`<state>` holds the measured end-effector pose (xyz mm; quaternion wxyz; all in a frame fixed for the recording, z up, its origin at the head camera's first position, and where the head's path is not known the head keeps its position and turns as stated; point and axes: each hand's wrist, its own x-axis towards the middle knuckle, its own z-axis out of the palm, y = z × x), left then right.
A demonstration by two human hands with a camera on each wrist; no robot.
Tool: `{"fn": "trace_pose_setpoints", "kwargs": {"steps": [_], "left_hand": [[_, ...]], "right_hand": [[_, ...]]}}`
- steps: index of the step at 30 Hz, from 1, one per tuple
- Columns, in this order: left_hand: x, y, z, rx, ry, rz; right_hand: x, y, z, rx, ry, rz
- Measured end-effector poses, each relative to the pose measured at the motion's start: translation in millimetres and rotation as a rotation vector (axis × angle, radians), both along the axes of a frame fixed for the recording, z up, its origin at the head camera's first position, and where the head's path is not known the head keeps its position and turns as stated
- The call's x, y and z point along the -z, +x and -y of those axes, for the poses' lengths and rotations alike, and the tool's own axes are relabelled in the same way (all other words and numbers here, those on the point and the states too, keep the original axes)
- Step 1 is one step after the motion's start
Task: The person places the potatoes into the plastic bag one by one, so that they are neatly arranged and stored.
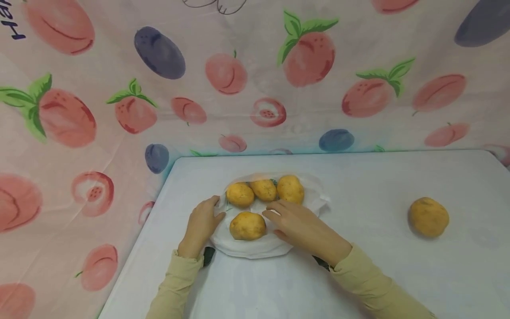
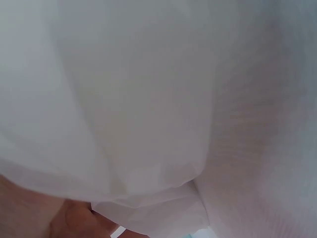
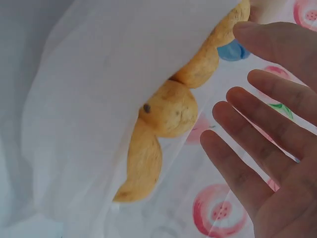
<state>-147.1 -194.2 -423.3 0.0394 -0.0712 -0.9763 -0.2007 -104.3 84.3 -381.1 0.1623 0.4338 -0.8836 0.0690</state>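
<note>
A white plastic bag (image 1: 251,251) lies spread on the table with yellow potatoes in its opening. Three potatoes (image 1: 291,189) sit side by side at the far side, and one potato (image 1: 248,226) lies nearer. My left hand (image 1: 201,225) is at the bag's left rim, thumb apart from the fingers; the bag hides much of it in the left wrist view. Over the bag's right part hovers my right hand (image 1: 300,223), close to the near potato. In the right wrist view its fingers (image 3: 242,134) are straight and spread, holding nothing.
A single potato (image 1: 428,217) lies on the white table (image 1: 370,186) to the right, away from the bag. Behind and to the left hangs a fruit-print cloth (image 1: 247,35). Small dark pieces (image 1: 208,256) show beside both wrists.
</note>
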Motion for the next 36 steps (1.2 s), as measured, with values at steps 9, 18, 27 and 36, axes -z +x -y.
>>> {"fn": "trace_pose_setpoints", "kwargs": {"steps": [9, 18, 27, 36], "left_hand": [[1.1, 0.9, 0.5, -0.007, 0.001, -0.007], [0.7, 1.5, 0.8, -0.003, 0.005, -0.014], [1.2, 1.3, 0.5, 0.000, 0.003, -0.015], [3.7, 0.5, 0.4, -0.001, 0.000, -0.013]], "right_hand": [[3.2, 2.9, -22, 0.016, -0.036, 0.008], [2.1, 5.3, -43, 0.061, -0.050, 0.019], [-0.1, 4.5, -61, 0.118, -0.018, 0.030], [1.0, 4.8, -81, 0.159, -0.010, 0.055]]}}
